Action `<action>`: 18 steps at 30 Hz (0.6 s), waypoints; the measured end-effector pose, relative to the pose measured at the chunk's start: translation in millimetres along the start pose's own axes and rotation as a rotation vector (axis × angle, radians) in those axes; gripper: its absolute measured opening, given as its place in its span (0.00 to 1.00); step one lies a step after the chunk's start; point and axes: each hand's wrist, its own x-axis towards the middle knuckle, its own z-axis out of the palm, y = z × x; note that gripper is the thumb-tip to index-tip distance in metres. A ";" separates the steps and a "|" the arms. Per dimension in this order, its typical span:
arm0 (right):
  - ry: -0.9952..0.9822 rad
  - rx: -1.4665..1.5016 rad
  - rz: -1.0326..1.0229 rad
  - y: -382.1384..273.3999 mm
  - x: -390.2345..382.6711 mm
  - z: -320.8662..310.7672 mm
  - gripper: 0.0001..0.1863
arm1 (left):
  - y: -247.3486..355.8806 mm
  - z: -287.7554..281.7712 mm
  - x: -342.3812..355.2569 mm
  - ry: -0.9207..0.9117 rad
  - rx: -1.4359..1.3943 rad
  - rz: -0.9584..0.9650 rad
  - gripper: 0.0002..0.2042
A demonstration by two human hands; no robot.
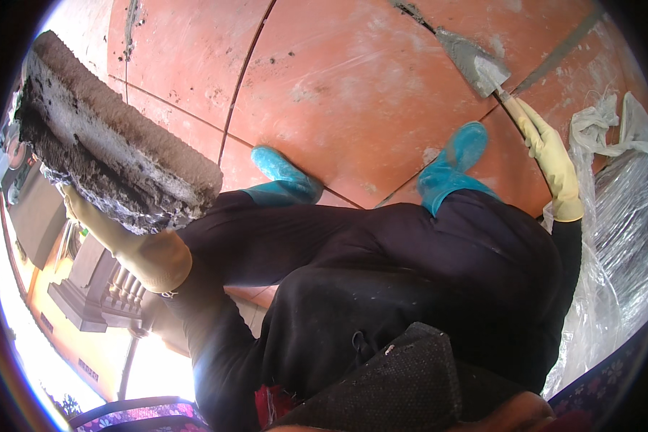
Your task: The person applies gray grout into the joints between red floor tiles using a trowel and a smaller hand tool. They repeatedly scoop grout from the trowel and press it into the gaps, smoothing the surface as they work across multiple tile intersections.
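My left hand [129, 248], in a cream rubber glove, is closed on the near underside of a long grey trough-like piece [119, 137] caked with mortar. It is held up at the left, tilted, and hides part of my fingers. My right hand [551, 158], gloved the same way, is wrapped round the handle of a trowel [468, 61]. The pointed blade, smeared with grey mortar, lies against the floor over a joint between the orange-red tiles [338, 86] at the upper right. Grey mortar streaks the joints around it.
My teal rubber boots [284, 173] stand on the tiles between both hands. Crumpled clear plastic sheeting [608, 230] lies along the right, close by my right forearm. At the left are a grey balustrade [115, 288] and bright openings. Mortar crumbs dot the tiles.
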 end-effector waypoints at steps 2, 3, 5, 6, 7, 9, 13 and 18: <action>0.024 0.005 -0.017 11.1 -0.6 2.4 0.27 | 6.5 5.0 0.9 0.100 0.067 -0.145 0.23; 0.070 -0.115 -0.014 15.9 0.9 5.2 0.26 | 10.2 0.9 3.0 0.065 0.013 -0.176 0.23; 0.306 -0.291 -0.430 24.4 4.3 26.6 0.27 | 15.5 -11.9 5.9 -0.110 -0.162 -0.217 0.22; 0.436 -0.359 -0.657 26.8 5.6 36.5 0.28 | 13.2 -12.2 9.5 -0.147 -0.129 -0.112 0.22; 0.409 -0.383 -0.579 28.6 5.2 46.2 0.31 | 11.4 -16.6 11.4 -0.180 -0.101 -0.006 0.22; 0.447 -0.396 -0.559 28.4 6.8 71.0 0.31 | 0.9 -12.5 17.3 -0.092 0.192 0.318 0.23; 0.474 -0.393 -0.525 18.8 13.4 109.1 0.33 | -3.5 -6.1 3.4 0.004 0.044 0.075 0.24; 0.532 -0.099 -0.751 -7.0 14.5 120.8 0.31 | 21.5 19.1 -0.3 0.116 -0.482 -0.536 0.23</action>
